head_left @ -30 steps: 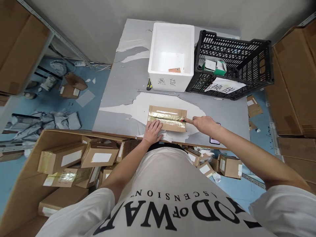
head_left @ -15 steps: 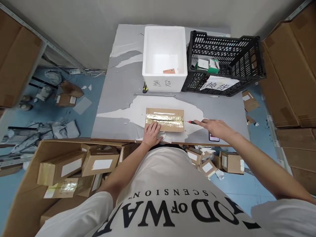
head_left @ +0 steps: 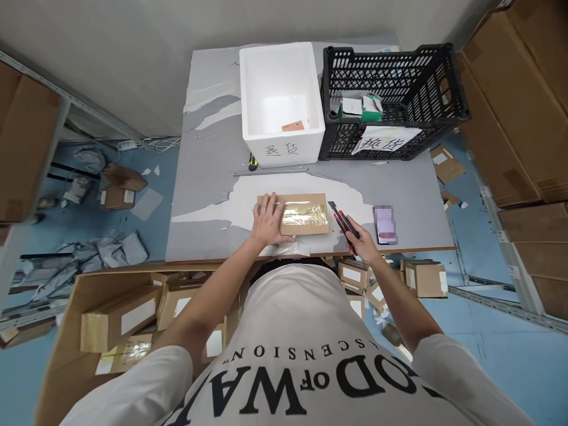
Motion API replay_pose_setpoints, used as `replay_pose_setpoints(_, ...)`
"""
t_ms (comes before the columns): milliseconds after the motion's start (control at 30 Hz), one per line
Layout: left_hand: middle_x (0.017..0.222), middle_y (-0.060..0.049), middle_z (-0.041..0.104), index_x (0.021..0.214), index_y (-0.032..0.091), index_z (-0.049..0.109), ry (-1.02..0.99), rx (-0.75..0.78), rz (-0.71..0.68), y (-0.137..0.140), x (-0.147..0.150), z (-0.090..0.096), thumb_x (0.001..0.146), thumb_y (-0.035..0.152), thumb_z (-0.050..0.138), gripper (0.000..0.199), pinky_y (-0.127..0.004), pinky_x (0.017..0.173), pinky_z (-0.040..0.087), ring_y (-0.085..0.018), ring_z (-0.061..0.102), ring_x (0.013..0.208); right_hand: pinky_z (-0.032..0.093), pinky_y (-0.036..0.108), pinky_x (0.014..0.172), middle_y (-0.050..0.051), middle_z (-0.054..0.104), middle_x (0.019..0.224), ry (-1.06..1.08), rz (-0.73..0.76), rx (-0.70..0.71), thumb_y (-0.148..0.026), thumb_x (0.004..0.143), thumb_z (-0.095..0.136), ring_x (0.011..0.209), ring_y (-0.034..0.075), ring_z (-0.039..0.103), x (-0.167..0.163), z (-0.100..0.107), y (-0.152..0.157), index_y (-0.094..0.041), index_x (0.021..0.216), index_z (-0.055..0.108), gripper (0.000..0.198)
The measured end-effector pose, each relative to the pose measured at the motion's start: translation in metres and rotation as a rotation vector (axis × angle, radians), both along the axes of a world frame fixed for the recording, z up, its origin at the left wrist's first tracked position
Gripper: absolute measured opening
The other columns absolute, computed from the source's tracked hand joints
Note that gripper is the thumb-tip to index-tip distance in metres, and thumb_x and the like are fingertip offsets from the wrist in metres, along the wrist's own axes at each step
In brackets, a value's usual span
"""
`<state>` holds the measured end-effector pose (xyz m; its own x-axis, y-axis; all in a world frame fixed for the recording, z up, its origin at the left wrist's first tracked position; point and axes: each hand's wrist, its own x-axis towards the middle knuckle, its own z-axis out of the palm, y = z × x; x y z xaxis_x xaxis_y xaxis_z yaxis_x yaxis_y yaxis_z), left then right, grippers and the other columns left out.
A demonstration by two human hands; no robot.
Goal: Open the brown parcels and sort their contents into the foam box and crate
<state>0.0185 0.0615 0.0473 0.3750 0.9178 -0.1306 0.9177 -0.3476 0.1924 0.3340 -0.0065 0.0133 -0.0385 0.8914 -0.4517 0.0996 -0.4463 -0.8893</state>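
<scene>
A cardboard box [head_left: 306, 214] with shiny clear tape along its top lies near the table's front edge. Over its left end rests my left hand [head_left: 267, 220], fingers across the top to the far edge and thumb at the near side, gripping it. My right hand [head_left: 362, 241] is closed around a black and red utility knife [head_left: 344, 223]. The blade points up and left, just off the box's right end. To the right of that hand lies a phone [head_left: 385, 225] with its screen lit. Some crumpled white scrap [head_left: 290, 246] sits below the box.
A white foam box [head_left: 284, 148] holding an orange card stands at the back, beside a black plastic crate [head_left: 394, 118] with small green-white boxes. A yellow-black cutter [head_left: 252, 162] lies by the foam box. A large carton [head_left: 57, 355] of parcels stands front left.
My right hand has moved left and nearer to me with the knife, uncovering the phone. My left hand has shifted from the box's near edge to span its left end.
</scene>
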Motion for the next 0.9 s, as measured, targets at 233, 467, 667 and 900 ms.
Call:
replay_pose_setpoints(233,0.158,-0.019,0.008,0.151,0.015,0.012,0.093,-0.109,-0.017,0.008,-0.002,-0.001,0.051,0.084,0.058,0.131,-0.065,0.107,0.005,-0.045,0.001,0.143,0.041,0.022,0.038,0.007,0.068,0.105,0.074,-0.003,-0.016,-0.045,0.080,0.061,0.048,0.007,0.048,-0.005,0.005,-0.002,-0.030,0.148,0.030,0.076)
replay_pose_setpoints(467,0.158,-0.017,0.008,0.151,0.015,0.014,0.092,-0.123,-0.001,0.005,-0.001,0.002,0.051,0.085,0.058,0.130,-0.062,0.107,0.021,-0.042,0.003,0.143,0.041,0.022,0.039,0.005,0.068,0.099,0.043,0.070,-0.001,-0.045,0.081,0.059,0.047,0.007,0.048,0.002,0.011,0.000,-0.028,0.147,0.032,0.073)
replay_pose_setpoints(667,0.158,-0.016,0.010,0.151,0.016,0.017,0.052,-0.132,0.040,0.003,-0.001,0.003,0.051,0.084,0.059,0.128,-0.056,0.099,0.036,-0.041,0.004,0.143,0.041,0.020,0.039,-0.002,0.063,0.073,-0.077,0.174,-0.049,-0.039,0.083,0.058,0.042,0.006,0.043,0.016,0.016,0.006,-0.029,0.145,0.036,0.067)
replay_pose_setpoints(900,0.157,-0.017,0.014,0.150,0.017,0.020,-0.036,-0.126,0.056,0.002,-0.004,-0.002,0.048,0.079,0.066,0.128,-0.057,0.098,0.037,-0.044,0.007,0.142,0.037,0.019,0.035,-0.004,0.059,0.066,-0.018,0.280,-0.088,-0.037,0.080,0.063,0.040,0.006,0.044,0.035,0.024,0.002,-0.028,0.144,0.038,0.070)
